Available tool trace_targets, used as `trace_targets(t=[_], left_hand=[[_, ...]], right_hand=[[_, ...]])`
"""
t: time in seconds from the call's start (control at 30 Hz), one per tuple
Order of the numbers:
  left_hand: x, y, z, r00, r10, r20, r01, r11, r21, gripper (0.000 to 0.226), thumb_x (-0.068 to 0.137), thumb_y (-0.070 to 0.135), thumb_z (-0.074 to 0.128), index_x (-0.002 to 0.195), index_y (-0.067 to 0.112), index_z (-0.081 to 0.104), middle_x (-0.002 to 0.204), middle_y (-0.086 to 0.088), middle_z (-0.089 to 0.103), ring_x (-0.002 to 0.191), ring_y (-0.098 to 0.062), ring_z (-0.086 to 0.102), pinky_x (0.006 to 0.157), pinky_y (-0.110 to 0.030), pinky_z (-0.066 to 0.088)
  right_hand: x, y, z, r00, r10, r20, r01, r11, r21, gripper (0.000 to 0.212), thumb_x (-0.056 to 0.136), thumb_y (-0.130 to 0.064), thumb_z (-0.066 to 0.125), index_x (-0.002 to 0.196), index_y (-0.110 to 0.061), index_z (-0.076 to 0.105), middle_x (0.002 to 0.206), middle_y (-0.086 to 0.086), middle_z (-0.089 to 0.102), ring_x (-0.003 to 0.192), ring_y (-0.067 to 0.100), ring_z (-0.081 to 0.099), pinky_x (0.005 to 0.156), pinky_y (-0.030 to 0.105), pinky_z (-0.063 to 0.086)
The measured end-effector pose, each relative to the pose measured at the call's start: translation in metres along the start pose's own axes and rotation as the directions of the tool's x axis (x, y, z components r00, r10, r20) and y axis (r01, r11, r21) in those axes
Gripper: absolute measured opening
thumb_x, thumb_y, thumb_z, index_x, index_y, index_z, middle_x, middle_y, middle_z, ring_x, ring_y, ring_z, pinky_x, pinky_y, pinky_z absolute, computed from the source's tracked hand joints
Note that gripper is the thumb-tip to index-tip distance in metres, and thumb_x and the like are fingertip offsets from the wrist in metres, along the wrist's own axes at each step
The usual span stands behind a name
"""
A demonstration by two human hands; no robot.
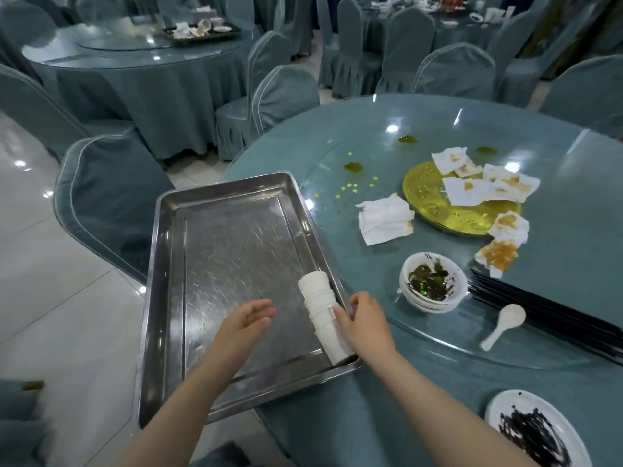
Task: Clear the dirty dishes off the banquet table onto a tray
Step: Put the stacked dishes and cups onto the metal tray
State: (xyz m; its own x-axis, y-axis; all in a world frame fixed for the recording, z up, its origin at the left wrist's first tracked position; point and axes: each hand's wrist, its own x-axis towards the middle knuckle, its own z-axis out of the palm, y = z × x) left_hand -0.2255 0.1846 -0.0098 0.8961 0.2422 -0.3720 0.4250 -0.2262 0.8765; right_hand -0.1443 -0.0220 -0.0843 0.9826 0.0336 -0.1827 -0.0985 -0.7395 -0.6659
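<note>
Dirty dishes, head view: stack of white cups (pixel 323 315) lying on its side along the right edge of the steel tray (pixel 168 264), lower centre of the frame. Tray resting partly on the round banquet table (pixel 371 136), its left part jutting out over the floor and a covered chair (pixel 108 203).

Right hand (pixel 365 323) at lower centre, fingers curled over the middle of the cup stack, gripping it against the tray's right rim. Left hand (pixel 247 323) just left of the stack, over the tray's bare floor, fingers straight and relaxed, holding nothing, slightly blurred.

Right of the tray, on the glass turntable: stack of white bowls (pixel 433 284) with dark green scraps in the top one. Below and right of them, a white spoon (pixel 504 326) lying flat. Bundle of black chopsticks (pixel 546 308) stretching to the right edge of the frame. Above the bowls, a gold plate (pixel 435 203) partly covered by stained napkins (pixel 472 187); a cleaner wad of napkins just left of it. Small green scraps and sauce spots scattered toward centre frame.

Lower right corner: white plate (pixel 505 409) with dark leftovers, cut off by the frame edge.

Upper left: another round table (pixel 135 59) bearing a dark tray of dishes. Covered chairs along the top.
</note>
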Motion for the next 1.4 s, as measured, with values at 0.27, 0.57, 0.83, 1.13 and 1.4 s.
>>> trace_targets(t=[0.27, 0.57, 0.83, 1.13, 1.4], left_hand=[[0.014, 0.02, 0.037, 0.996, 0.02, 0.082, -0.02, 1.0, -0.001, 0.025, 0.095, 0.012, 0.05, 0.109, 0.031, 0.058, 0.109, 0.013, 0.067, 0.109, -0.008, 0.058, 0.098, -0.034, 0.043], [0.022, 0.021, 0.082, 0.999, -0.035, 0.027, 0.037, 0.996, -0.086, 0.026, 0.096, 0.005, 0.049, 0.111, 0.024, 0.059, 0.105, 0.007, 0.069, 0.11, -0.015, 0.06, 0.103, -0.036, 0.041], [0.009, 0.015, 0.081, 0.996, -0.067, -0.06, 0.057, 0.988, -0.144, 0.028, 0.094, 0.004, 0.05, 0.11, 0.025, 0.06, 0.107, 0.003, 0.07, 0.106, -0.014, 0.062, 0.101, -0.038, 0.043], [-0.006, 0.002, 0.056, 0.996, -0.032, -0.083, 0.013, 0.974, -0.227, 0.028, 0.096, 0.013, 0.051, 0.117, 0.027, 0.06, 0.107, 0.006, 0.07, 0.102, -0.011, 0.064, 0.089, -0.028, 0.049], [-0.005, -0.024, 0.022, 0.97, -0.239, -0.04, 0.205, 0.898, -0.389, 0.027, 0.097, 0.037, 0.047, 0.097, 0.021, 0.069, 0.096, -0.004, 0.073, 0.095, -0.022, 0.067, 0.08, -0.033, 0.054]], right_hand=[[-0.008, 0.061, -0.057, 0.916, 0.399, 0.047, -0.347, 0.727, 0.593, 0.031, 0.088, -0.033, 0.064, 0.101, -0.006, 0.053, 0.085, 0.014, 0.071, 0.059, 0.02, 0.065, 0.053, 0.03, 0.05], [0.021, 0.089, -0.104, 0.855, 0.462, 0.236, -0.439, 0.401, 0.804, 0.027, 0.092, -0.042, 0.057, 0.105, -0.018, 0.052, 0.091, 0.021, 0.068, 0.064, 0.034, 0.07, 0.044, 0.026, 0.05], [0.039, 0.083, -0.108, 0.902, 0.414, 0.124, -0.381, 0.627, 0.68, 0.019, 0.082, -0.003, 0.046, 0.089, -0.011, 0.061, 0.053, 0.01, 0.065, 0.037, 0.014, 0.054, 0.036, 0.017, 0.037], [-0.006, -0.013, -0.082, 0.942, 0.071, 0.327, -0.232, 0.843, 0.485, 0.015, 0.081, -0.007, 0.048, 0.085, -0.018, 0.056, 0.048, 0.003, 0.059, 0.035, 0.013, 0.047, 0.035, 0.018, 0.031], [-0.033, -0.04, -0.017, 0.918, 0.027, 0.395, -0.147, 0.949, 0.278, 0.015, 0.081, -0.011, 0.054, 0.082, -0.025, 0.057, 0.075, 0.004, 0.066, 0.046, 0.015, 0.056, 0.043, 0.023, 0.043]])
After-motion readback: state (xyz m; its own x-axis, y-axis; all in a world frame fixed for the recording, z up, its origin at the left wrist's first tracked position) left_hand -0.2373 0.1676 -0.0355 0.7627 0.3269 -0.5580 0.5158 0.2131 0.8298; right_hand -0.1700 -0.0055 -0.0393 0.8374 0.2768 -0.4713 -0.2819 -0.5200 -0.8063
